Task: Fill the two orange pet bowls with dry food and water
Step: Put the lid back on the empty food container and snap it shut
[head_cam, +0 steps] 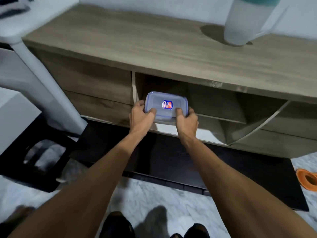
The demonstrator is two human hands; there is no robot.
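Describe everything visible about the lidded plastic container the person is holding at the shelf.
The container is a small rectangular box of clear, bluish plastic with rounded corners and a closed lid bearing a red and blue label at its centre. It is held roughly level at the mouth of the open cabinet compartment. The left hand and right hand grip its near corners, thumbs on the lid. Its contents cannot be made out.

The lidded container [166, 105] looks like translucent bluish plastic with a glossy paper label [167, 105]. The cabinet [154, 48] shows matt grey-brown wood grain. The jug [243, 23] is frosted plastic. The floor [154, 194] looks like polished marble-patterned tile; the pet bowl [307, 181] is orange plastic.
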